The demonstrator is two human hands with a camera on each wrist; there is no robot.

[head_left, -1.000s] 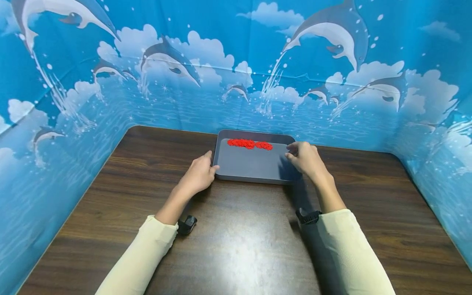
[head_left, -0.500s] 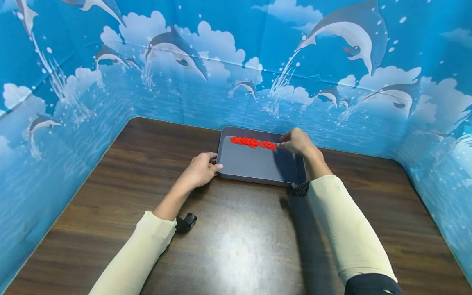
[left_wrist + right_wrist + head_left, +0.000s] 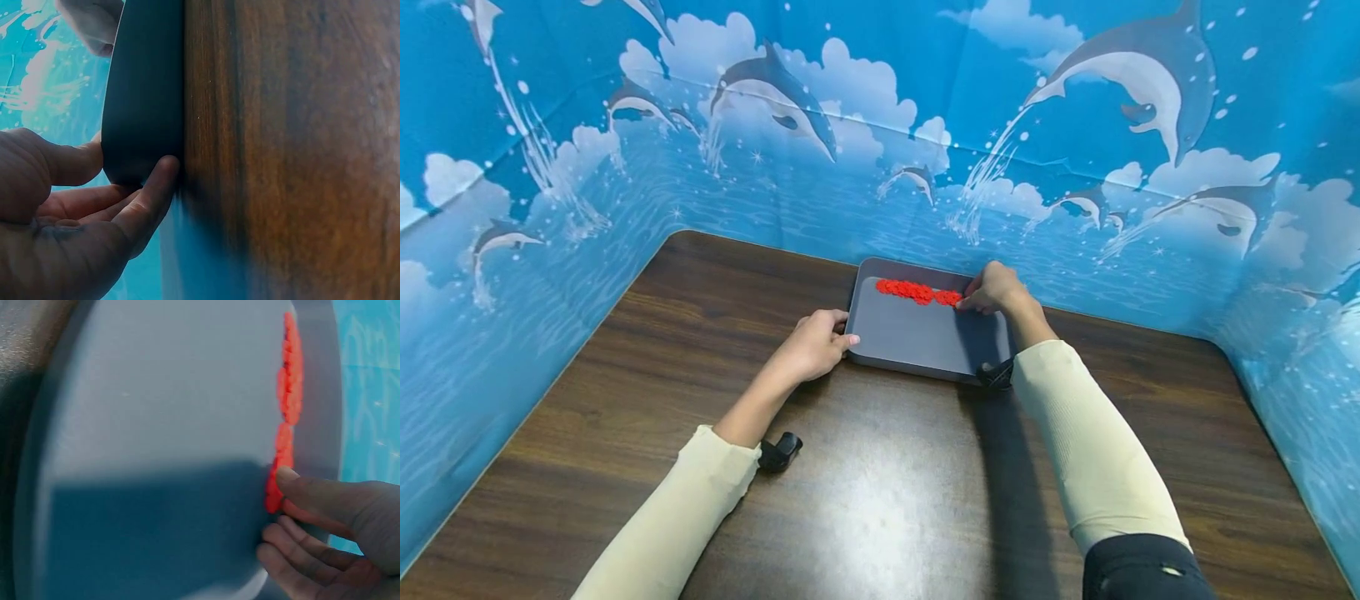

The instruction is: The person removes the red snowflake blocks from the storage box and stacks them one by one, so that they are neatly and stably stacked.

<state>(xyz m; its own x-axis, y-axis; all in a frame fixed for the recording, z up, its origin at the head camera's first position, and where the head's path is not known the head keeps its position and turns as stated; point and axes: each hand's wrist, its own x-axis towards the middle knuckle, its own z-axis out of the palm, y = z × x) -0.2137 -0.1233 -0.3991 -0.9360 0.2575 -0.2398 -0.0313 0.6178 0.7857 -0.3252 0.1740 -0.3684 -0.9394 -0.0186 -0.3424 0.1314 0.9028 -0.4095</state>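
Note:
A shallow grey tray (image 3: 917, 342) lies on the dark wooden table, near its far edge. Inside, a row of small flat red pieces (image 3: 906, 290) runs along the back wall, with a narrower cluster (image 3: 284, 447) at the row's right end. My left hand (image 3: 812, 343) grips the tray's left side, thumb over the rim and fingers against the outer wall (image 3: 144, 94). My right hand (image 3: 998, 293) reaches over the tray's right side. Its thumb and index finger pinch at the right end of the red pieces; the other fingers (image 3: 300, 559) are bent beside them.
The wooden table (image 3: 700, 350) extends around the tray on its near side and both flanks. A blue curtain (image 3: 820, 200) printed with dolphins stands right behind the table and along its sides. The right arm throws a shadow (image 3: 1007, 483) across the table.
My right hand has moved left and down from the tray's right rim to the end of the red pieces. The left hand has tightened at the tray's left side. The head view has shifted slightly.

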